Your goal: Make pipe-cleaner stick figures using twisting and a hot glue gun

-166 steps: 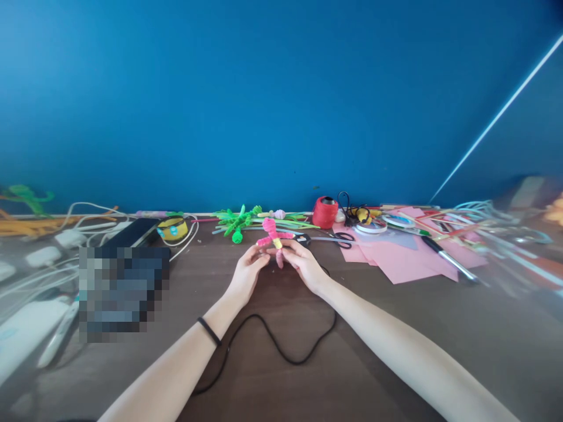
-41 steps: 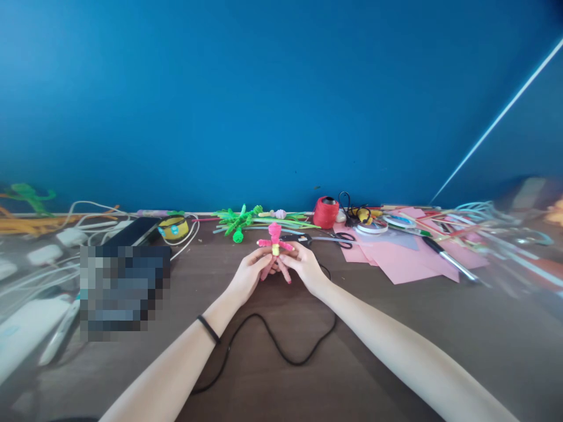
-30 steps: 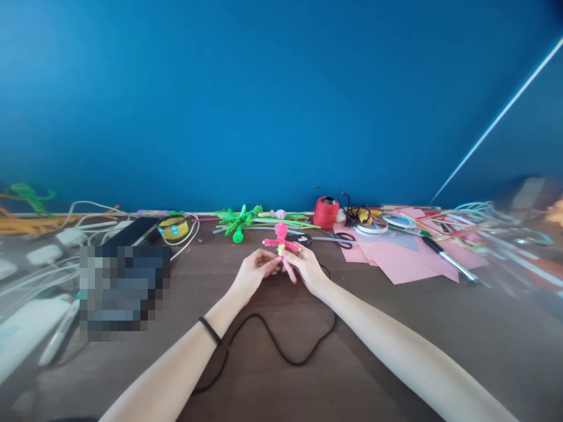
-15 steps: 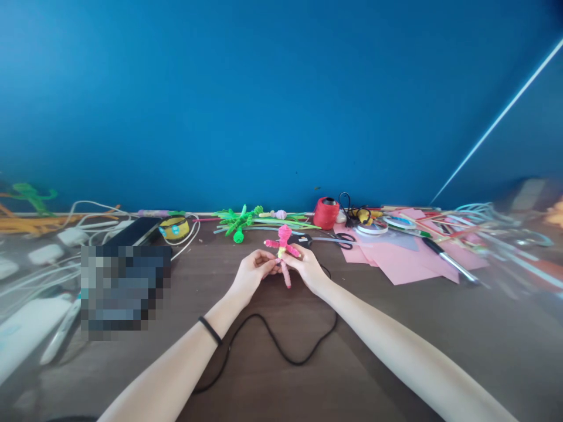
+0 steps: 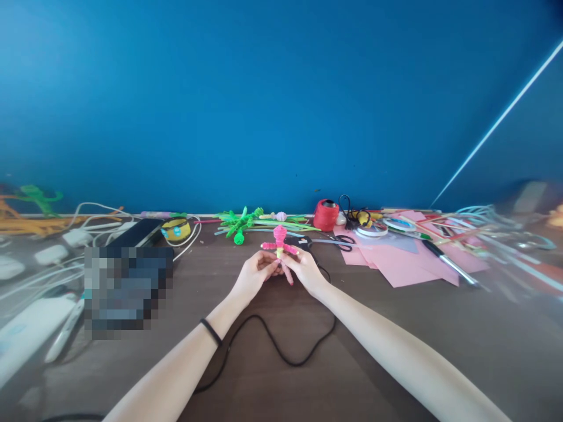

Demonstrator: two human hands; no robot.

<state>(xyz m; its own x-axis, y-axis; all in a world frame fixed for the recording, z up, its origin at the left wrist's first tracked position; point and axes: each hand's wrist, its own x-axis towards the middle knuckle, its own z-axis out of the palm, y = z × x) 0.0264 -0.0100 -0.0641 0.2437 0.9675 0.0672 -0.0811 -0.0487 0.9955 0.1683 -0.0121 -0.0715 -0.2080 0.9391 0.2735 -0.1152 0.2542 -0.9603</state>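
A small pink pipe-cleaner figure (image 5: pixel 280 243) with a yellow band round its middle stands upright between my two hands over the brown table (image 5: pixel 281 375). My left hand (image 5: pixel 254 274) pinches its lower part from the left. From the right, my right hand (image 5: pixel 307 271) pinches it, with one pink leg sticking out below the fingers. The other leg is hidden behind my fingers.
A black cable (image 5: pixel 281 346) loops under my forearms. Behind the hands lie green pipe-cleaner shapes (image 5: pixel 240 223), a red thread spool (image 5: pixel 326 214), scissors (image 5: pixel 336 240), pink paper sheets (image 5: pixel 398 264) and a pen (image 5: pixel 451 262). Left are white cables (image 5: pixel 53 258), a yellow tape roll (image 5: pixel 176 229) and a blurred-out block (image 5: pixel 127 290).
The figure has shifted slightly left and its visible leg has swung a little. Both hands keep hold of it and stay nearly where they were.
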